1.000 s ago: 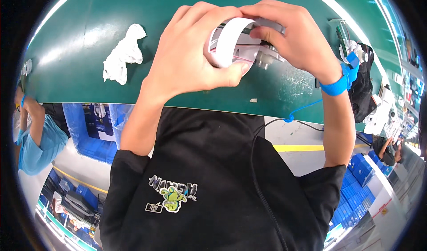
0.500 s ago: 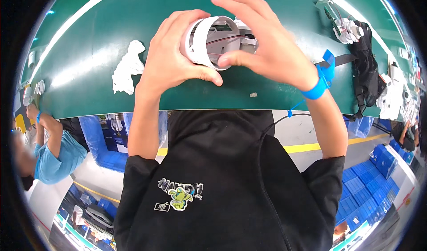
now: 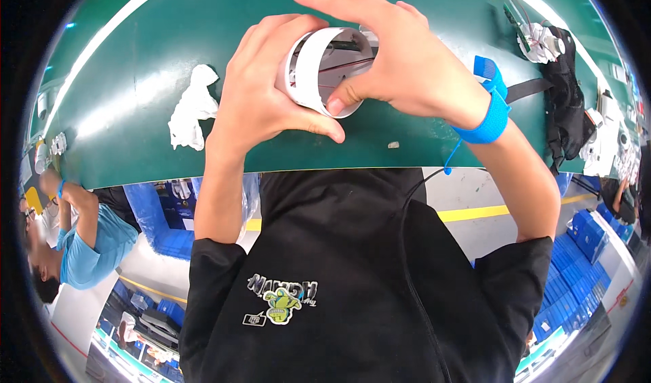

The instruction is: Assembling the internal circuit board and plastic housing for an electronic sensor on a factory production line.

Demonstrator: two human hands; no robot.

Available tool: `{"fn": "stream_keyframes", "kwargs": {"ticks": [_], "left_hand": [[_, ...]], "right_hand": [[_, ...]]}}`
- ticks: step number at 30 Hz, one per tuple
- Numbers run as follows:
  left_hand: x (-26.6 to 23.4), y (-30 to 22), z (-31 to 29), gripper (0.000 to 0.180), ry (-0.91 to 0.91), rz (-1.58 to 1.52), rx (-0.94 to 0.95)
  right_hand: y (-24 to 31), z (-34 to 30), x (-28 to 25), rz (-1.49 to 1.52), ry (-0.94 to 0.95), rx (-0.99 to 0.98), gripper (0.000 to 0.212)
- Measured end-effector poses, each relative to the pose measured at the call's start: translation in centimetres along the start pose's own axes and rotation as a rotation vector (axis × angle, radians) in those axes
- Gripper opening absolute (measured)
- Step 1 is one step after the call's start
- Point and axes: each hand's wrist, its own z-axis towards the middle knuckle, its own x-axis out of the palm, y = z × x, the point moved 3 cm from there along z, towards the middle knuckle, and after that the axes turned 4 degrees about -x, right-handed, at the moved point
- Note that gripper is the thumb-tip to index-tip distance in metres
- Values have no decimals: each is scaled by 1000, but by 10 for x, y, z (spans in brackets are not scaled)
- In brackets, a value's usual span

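A white cylindrical housing (image 3: 313, 64), open at the end turned to the right, is held above the green table. Dark and red wires and grey inner parts show inside it. My left hand (image 3: 261, 88) wraps round its left side, thumb below, gripping it. My right hand (image 3: 400, 57) arches over the open end. Its thumb presses at the lower rim, while its fingers reach out over the top, partly hiding the opening and a small white part behind. A blue wrist strap (image 3: 489, 111) with a cord circles my right wrist.
A crumpled white cloth (image 3: 194, 108) lies left of my left hand. At the far right sit a white assembly with wires (image 3: 540, 42) and a black bag-like item (image 3: 566, 98). A small pale scrap (image 3: 393, 145) lies near the table edge. Another person (image 3: 95, 237) works at left.
My right hand has moved left over the housing's open end, its thumb staying on the rim. More of the white part behind is now covered. The left hand keeps its hold.
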Motion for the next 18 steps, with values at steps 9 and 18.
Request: {"fn": "stream_keyframes", "kwargs": {"ticks": [9, 18], "left_hand": [[2, -2, 2, 94, -66, 31, 43], [-1, 4, -3, 93, -78, 26, 94]], "right_hand": [[20, 17, -14, 25, 74, 92, 94], [5, 1, -14, -125, -88, -42, 107]]}}
